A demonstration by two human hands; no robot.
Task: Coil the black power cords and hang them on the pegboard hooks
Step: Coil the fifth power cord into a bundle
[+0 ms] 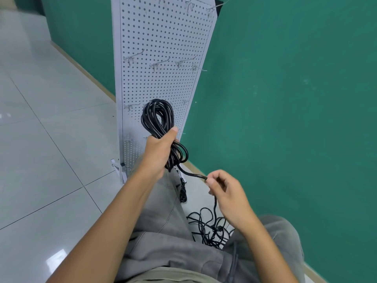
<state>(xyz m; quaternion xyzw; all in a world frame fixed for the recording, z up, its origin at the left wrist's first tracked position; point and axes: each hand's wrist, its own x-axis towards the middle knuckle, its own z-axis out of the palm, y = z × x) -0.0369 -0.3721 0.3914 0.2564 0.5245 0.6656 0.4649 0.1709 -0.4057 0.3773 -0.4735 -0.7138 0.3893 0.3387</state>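
Two hands, one coiled cord, one pegboard, one loose cord tangle.

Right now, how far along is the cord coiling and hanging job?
Early to midway. Done: nothing hangs on the pegboard; the hooks in view are bare. In hand: the left hand grips a coiled cord of several loops, while the right hand pinches its loose tail. Left: finish this coil, hang it, then deal with the tangled cords on the floor.
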